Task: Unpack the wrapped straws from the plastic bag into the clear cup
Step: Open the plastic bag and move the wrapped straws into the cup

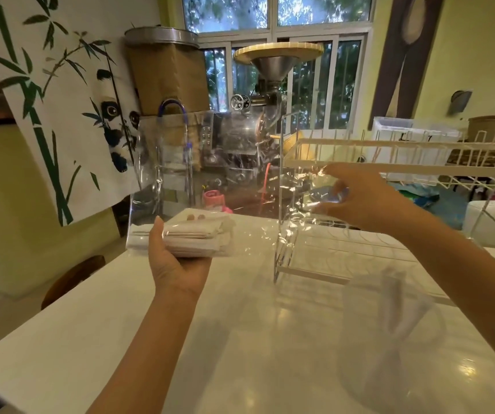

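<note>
**Straws still bagged, cup partly loaded**

Left hand (pixel 177 258) grips the bundle of wrapped straws (pixel 194 236) through the bottom of the clear plastic bag (pixel 210 174), held up above the table. Right hand (pixel 359 198) pinches the bag's far edge with fingers curled; looks like it is opening or steadying the mouth. The bundle is still inside the bag. The clear cup (pixel 389 330) sits on the table below the right forearm, with what looks like a few white wrapped straws already in it, blurred, so I can't be sure. Judgement: early to middle, most straws left to move.

Surface: glossy white table (pixel 210 339), with a white wire dish rack (pixel 404 162) beyond the right hand. Room: a panda-and-bamboo hanging (pixel 70 115) left of the left hand, and windows (pixel 276 10) and a metal machine with a funnel (pixel 273 67) behind the bag.
</note>
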